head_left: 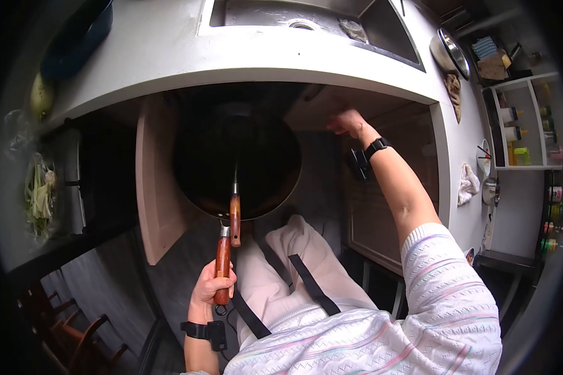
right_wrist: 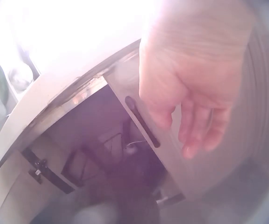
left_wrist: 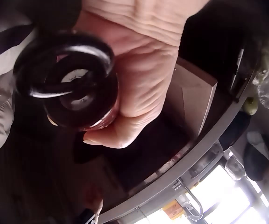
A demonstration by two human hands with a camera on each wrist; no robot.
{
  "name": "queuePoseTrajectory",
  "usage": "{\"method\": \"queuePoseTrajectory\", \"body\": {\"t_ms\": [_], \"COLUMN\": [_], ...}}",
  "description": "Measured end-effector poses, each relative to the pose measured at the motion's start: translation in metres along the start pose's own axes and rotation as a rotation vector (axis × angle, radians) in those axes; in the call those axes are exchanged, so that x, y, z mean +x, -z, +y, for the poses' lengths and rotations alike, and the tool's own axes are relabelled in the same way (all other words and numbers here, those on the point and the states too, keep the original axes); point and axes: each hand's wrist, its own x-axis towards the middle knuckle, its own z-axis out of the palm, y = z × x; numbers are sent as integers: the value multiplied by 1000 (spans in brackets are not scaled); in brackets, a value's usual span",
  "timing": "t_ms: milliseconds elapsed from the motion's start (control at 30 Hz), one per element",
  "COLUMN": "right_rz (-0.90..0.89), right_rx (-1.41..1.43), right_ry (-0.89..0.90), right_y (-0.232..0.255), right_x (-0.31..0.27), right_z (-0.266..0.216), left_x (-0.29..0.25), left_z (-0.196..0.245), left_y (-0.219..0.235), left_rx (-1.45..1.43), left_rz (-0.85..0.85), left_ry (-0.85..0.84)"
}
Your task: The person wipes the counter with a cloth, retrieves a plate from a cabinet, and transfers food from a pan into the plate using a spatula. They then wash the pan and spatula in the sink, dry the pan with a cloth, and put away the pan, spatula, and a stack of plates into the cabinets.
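Note:
My left hand [head_left: 214, 284] grips the wooden handle [head_left: 223, 265] of a large dark wok [head_left: 263, 187], with fingers curled round it; in the left wrist view a black ring [left_wrist: 64, 88] hangs at the handle's end. A second wooden handle [head_left: 235, 219] with a metal shank rises from inside the wok. My right hand [head_left: 350, 123] is beside a cabinet door under the counter. In the right wrist view the hand [right_wrist: 193, 98] hangs with loosely bent fingers, holding nothing, near the door [right_wrist: 172, 154] and its dark pull handle [right_wrist: 141, 122].
Another cabinet door [head_left: 159, 187] stands swung out left of the wok. Above is the white counter [head_left: 169, 59] with a sink [head_left: 266, 14]. A metal bowl [head_left: 449, 53] and cloths lie at the right; greens [head_left: 39, 197] are at the far left. Inside the cabinet stands a dark rack [right_wrist: 85, 163].

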Motion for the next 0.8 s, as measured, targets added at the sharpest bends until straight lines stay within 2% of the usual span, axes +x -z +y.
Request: {"method": "queuePoseTrajectory", "body": {"t_ms": [67, 133, 233, 333, 400, 500, 600, 667, 733, 800], "right_rz": [25, -25, -92, -144, -35, 14, 100, 174, 217, 158], "right_rx": [-9, -9, -51, -26, 51, -7, 84, -244, -354, -301], "right_ry": [60, 119, 99, 177, 322, 340, 424, 441, 543, 467], "right_y": [-10, -9, -7, -6, -17, -25, -37, -40, -40, -34], "right_x": [10, 37, 56, 59, 57, 52, 58, 21, -3, -1], "right_z": [-18, -23, -14, -5, 5, 4, 44, 65, 91, 119], "left_x": [18, 42, 83, 131, 156, 188, 229, 259, 287, 317], "left_z": [-4, -7, -15, -18, -13, 2, 16, 26, 34, 39], "left_y": [2, 5, 13, 16, 19, 20, 25, 28, 31, 30], "left_rx": [-17, -34, -34, -39, -33, -28, 32, 70, 110, 88], "left_rz": [22, 42, 39, 50, 47, 39, 43, 79, 113, 108], "left_ry": [-15, -44, -93, -158, -171, -211, -267, -251, -239, -251]}}
